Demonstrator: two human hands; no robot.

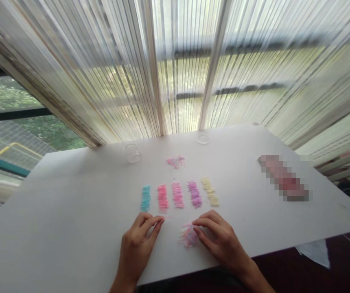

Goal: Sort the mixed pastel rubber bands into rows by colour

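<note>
My left hand (pixel 140 240) is closed in a pinch, with a thin pink strand (pixel 167 217) poking out past the fingertips, just below the row of colours. At the right edge of a loose mixed pile of pastel strands (pixel 187 238), my right hand (pixel 219 236) has thumb and forefinger drawn close together; what lies between them is too small to make out. Above the hands, short strands are laid in separate columns: blue (pixel 145 198), hot pink (pixel 162 198), light pink (pixel 178 195), purple (pixel 195 194) and pale yellow (pixel 210 192).
Farther back on the white table (pixel 80 211) lies another mixed heap of strands (pixel 176 162). A clear round container (pixel 132 154) stands at the back left, a clear round lid (pixel 203 139) at the back centre. A blurred-out reddish object (pixel 283 178) lies at right. Striped curtains (pixel 184 73) hang behind.
</note>
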